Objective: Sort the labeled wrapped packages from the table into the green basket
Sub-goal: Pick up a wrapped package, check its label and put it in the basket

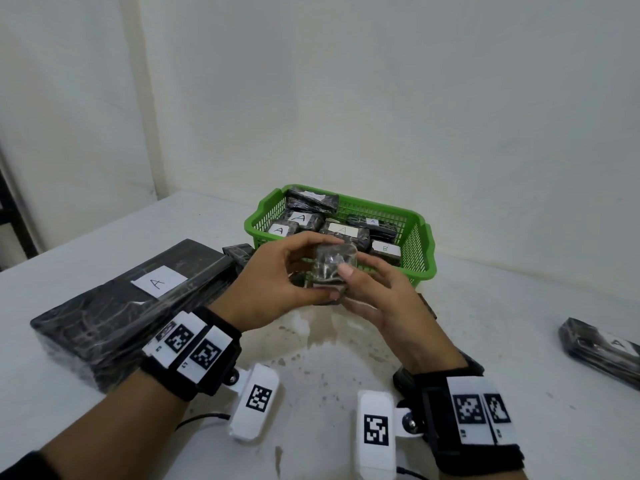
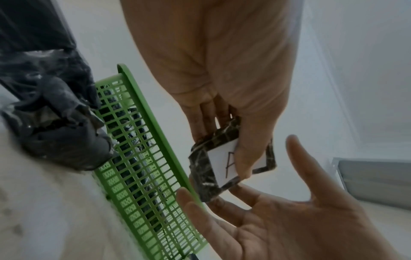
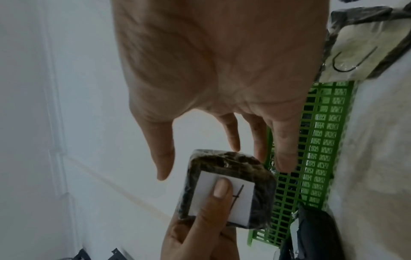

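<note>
A small dark wrapped package (image 1: 330, 268) is held just in front of the green basket (image 1: 424, 237). My left hand (image 1: 294, 268) grips it, fingers over the top and thumb pressed on its white "A" label (image 2: 220, 158). My right hand (image 1: 374, 289) is next to it with fingers straight and spread (image 3: 282, 158), thumb by the package's side. The basket holds several wrapped packages marked A and one marked B (image 1: 385, 249). A large package with an "A" label (image 1: 157, 282) lies on the table at left. Another labelled package (image 1: 602, 348) lies at the far right.
A small wrapped package (image 1: 239, 254) sits between the large one and the basket's left corner. Another labelled package (image 3: 355, 52) lies on the table under my right hand. The white table (image 1: 502, 306) is stained near its front middle. A white wall stands close behind the basket.
</note>
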`<move>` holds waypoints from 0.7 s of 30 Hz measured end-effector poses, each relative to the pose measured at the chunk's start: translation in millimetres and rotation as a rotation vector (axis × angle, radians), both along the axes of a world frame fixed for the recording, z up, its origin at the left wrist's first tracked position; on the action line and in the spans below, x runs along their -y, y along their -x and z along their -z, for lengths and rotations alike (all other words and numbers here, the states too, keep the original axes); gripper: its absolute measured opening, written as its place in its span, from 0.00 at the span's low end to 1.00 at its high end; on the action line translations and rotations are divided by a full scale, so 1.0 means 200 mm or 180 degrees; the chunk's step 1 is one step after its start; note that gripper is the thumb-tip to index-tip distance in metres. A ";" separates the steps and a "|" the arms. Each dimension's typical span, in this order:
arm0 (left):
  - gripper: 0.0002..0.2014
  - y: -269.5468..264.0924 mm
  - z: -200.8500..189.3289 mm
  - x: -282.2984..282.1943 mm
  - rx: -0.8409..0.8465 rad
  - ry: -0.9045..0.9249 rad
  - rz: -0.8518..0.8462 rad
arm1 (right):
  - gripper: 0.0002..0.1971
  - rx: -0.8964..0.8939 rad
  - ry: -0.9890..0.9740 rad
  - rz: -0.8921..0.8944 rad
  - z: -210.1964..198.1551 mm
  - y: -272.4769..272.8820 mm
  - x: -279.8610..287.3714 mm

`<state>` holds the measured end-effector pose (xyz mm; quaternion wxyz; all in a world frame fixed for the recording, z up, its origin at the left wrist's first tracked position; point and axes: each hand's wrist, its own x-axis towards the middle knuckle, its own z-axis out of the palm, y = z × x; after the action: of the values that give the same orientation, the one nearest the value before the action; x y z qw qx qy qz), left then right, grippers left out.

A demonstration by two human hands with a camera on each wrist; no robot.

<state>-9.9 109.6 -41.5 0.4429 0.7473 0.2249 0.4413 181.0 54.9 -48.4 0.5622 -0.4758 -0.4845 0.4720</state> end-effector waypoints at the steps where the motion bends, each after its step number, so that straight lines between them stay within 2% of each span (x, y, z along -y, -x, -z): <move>1: 0.31 0.00 0.00 0.01 -0.0084 -0.0110 0.0006 | 0.37 0.0002 0.0034 -0.0038 0.00 0.01 0.00; 6: 0.28 0.00 -0.01 0.02 -0.0268 -0.0316 0.0005 | 0.30 0.0122 -0.0045 0.0216 0.02 0.04 0.01; 11: 0.30 0.02 -0.03 0.01 -0.0145 -0.0277 -0.0062 | 0.28 -0.0241 -0.0004 -0.0073 -0.02 0.02 0.02; 15: 0.31 0.01 -0.02 0.00 -0.0191 -0.0173 -0.0030 | 0.18 -0.0369 0.0016 0.0081 -0.02 0.03 0.02; 21: 0.24 0.01 -0.02 0.01 -0.0460 -0.0258 -0.0063 | 0.22 -0.0439 0.0123 -0.0012 -0.02 0.06 0.02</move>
<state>-12.1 107.5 -37.8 0.3905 0.7923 0.2456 0.3994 169.9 50.7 -44.2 0.5841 -0.4520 -0.4363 0.5140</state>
